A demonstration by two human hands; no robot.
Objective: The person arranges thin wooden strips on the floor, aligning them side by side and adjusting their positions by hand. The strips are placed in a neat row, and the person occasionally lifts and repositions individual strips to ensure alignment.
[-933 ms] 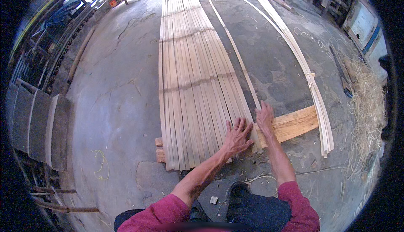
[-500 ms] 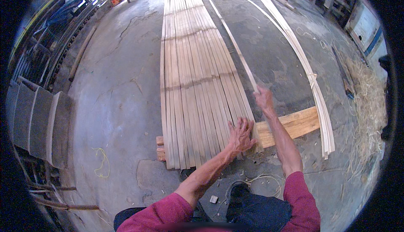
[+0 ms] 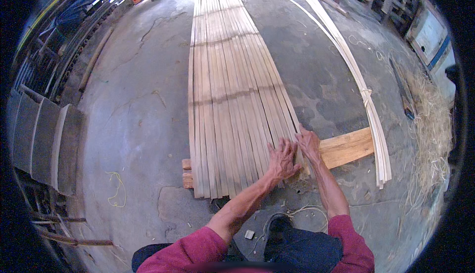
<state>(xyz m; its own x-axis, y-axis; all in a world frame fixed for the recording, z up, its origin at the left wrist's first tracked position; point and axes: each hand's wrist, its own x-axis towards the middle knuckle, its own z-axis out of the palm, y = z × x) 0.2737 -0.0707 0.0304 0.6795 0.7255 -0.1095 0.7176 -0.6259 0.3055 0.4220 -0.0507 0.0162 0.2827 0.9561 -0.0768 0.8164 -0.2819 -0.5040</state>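
A long row of thin, pale wooden strips (image 3: 225,124) lies side by side, stretching away from me across the floor. Their near ends rest across a wooden plank (image 3: 346,148). My left hand (image 3: 283,159) lies on the near right part of the row, fingers spread and palm down. Just beside it, my right hand (image 3: 308,145) is closed on the outermost strip at the row's right edge. The fingers partly hide that strip.
A loose bundle of whiter strips (image 3: 367,97), tied near its middle, lies to the right. Beyond it sits a heap of straw-like shavings (image 3: 429,129). Grey blocks (image 3: 49,144) stand at the left, and yellow cord (image 3: 118,190) lies on the concrete floor.
My right hand has moved left and nearer, bringing the separate strip against the right edge of the row. My left hand stays in place on the strips.
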